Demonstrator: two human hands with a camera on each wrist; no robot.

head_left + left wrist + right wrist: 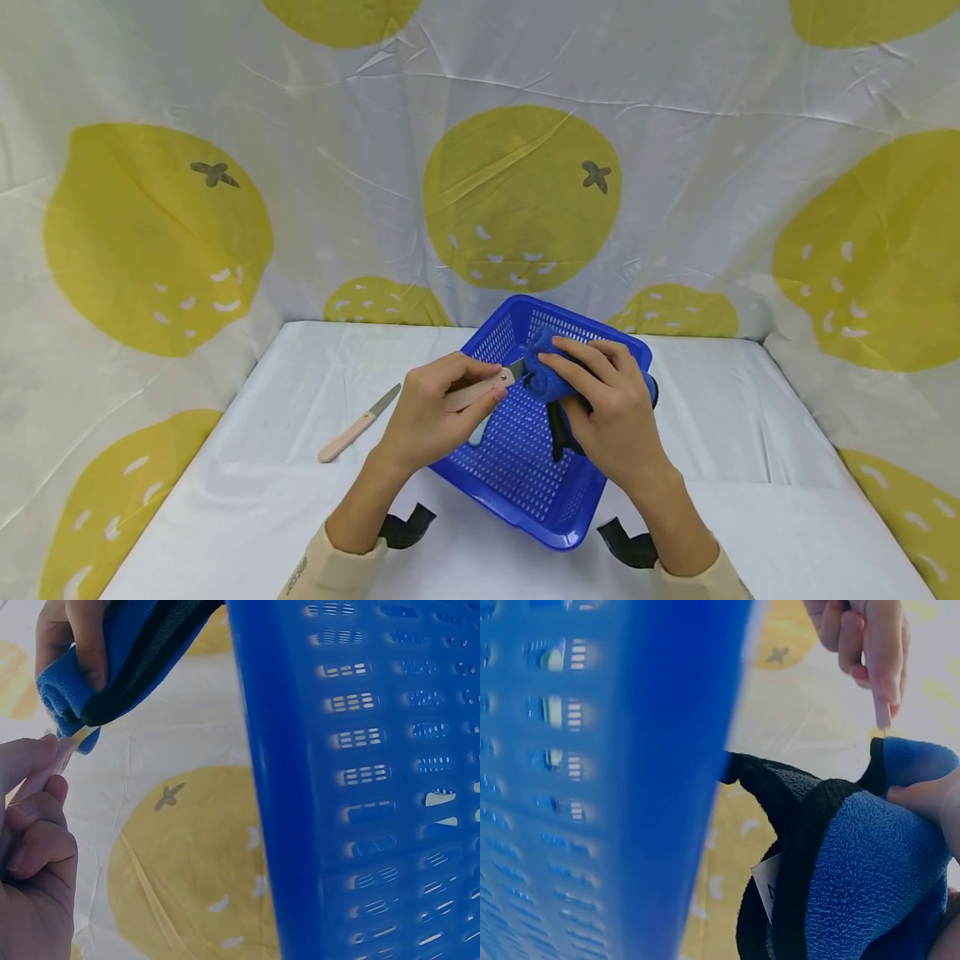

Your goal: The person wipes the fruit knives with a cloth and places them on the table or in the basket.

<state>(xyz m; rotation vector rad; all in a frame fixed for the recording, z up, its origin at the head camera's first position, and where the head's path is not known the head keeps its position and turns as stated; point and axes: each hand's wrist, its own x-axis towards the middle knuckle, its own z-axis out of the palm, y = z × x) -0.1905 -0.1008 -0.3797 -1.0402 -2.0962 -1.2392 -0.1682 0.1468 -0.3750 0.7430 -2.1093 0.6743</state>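
My left hand [427,412] grips a paring knife by its pale pink handle [478,392], above the blue basket. A blue terry cloth with black edging [547,379] is folded around the blade and hides most of it. My right hand [618,412] pinches this cloth, thumb and fingers on either side of the steel. From the right wrist side, the cloth [877,855] hangs in loose folds with a white label [766,881]. A second pink-handled knife [354,432] lies on the table, left of my left hand.
Below both hands stands a perforated blue plastic basket [517,522], set at an angle. Inside it lies something with a pale blue end [478,432], partly covered by my left hand. A white cloth [247,500] covers the table; a lemon-patterned curtain [360,183] rises behind.
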